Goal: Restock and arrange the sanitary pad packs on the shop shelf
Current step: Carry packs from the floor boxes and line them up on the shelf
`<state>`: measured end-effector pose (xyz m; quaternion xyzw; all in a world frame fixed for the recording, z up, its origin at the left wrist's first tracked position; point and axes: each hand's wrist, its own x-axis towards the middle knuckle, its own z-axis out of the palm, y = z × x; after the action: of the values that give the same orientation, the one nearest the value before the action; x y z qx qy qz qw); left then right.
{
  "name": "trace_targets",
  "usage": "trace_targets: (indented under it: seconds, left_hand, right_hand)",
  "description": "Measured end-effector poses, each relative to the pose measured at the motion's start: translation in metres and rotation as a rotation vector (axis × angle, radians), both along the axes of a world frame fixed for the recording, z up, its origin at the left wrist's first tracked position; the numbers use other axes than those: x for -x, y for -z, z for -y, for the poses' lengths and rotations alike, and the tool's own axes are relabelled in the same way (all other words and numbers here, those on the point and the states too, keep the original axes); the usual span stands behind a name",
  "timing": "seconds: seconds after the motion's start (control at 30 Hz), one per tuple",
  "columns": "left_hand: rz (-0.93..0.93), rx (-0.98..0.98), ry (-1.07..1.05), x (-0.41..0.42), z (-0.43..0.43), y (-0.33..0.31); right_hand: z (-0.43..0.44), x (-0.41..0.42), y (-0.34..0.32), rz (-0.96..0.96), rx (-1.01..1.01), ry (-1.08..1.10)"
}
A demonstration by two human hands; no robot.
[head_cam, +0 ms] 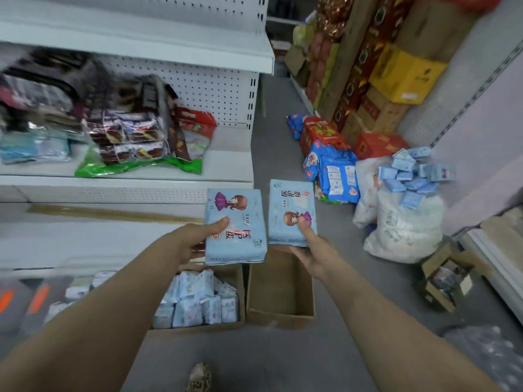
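My left hand (195, 240) grips a light blue sanitary pad pack (235, 236) with a cartoon girl printed on it, thumb on its front. My right hand (311, 250) holds a second pack of the same kind (291, 205), its print turned the other way. Both packs hang in the air above two cardboard boxes on the floor. The left box (198, 328) holds several small pale pad packs; the right box (280, 314) looks empty. The white shop shelf (119, 176) stands to my left, with mixed snack bags on its middle board.
A white sack (407, 233) topped with several small blue packs stands on the floor at the right, beside blue bags (334, 174) and red cartons (379, 145). Stacked cartons line the far right wall. A small open box (445, 278) sits by the right shelf base.
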<state>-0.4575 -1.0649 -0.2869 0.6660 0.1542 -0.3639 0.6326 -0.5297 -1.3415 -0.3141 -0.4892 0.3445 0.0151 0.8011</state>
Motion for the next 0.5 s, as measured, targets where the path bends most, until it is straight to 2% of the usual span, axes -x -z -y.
trace_targets:
  seconds: [0.17, 0.3, 0.5]
  left_hand:
    - [0.122, 0.031, -0.126, 0.01, -0.07, -0.073]
    - [0.24, 0.056, -0.186, 0.004, -0.132, -0.12]
    - [0.396, 0.066, -0.22, -0.016, -0.227, -0.183]
  right_hand:
    - [-0.064, -0.013, -0.071, 0.147, -0.055, -0.089]
    - [-0.132, -0.038, -0.127, 0.276, -0.017, -0.177]
    - [-0.233, -0.069, -0.187, 0.42, -0.037, -0.184]
